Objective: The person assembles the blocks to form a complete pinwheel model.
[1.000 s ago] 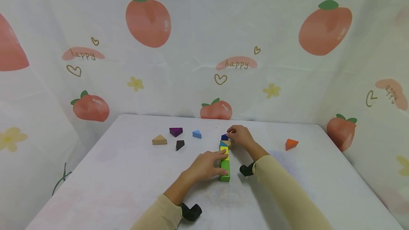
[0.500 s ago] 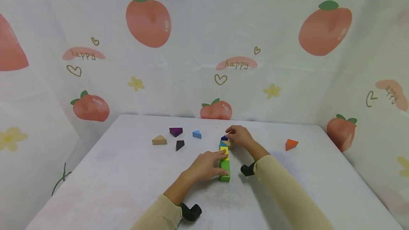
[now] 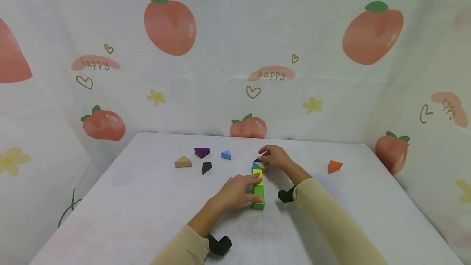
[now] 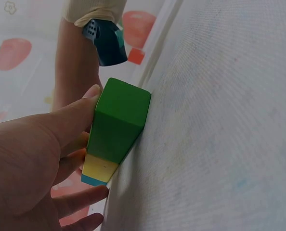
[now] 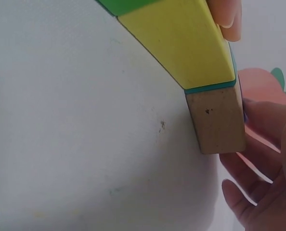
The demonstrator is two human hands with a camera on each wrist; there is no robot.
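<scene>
We see the left hand splayed, thumb on the smooth green block, 1 finger on the yellow block. Beyond, the right hand curves at the dark blue block, its grip unclear to us, beside a matt tan block.

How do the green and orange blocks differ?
Shape: the green block is a rectangular bar, the orange block a wedge.
Contact: the left hand touches the green block; neither hand touches the orange block.
Placement: the green block abuts the yellow block; the orange block lies apart.
Shared: both on the table.
</scene>
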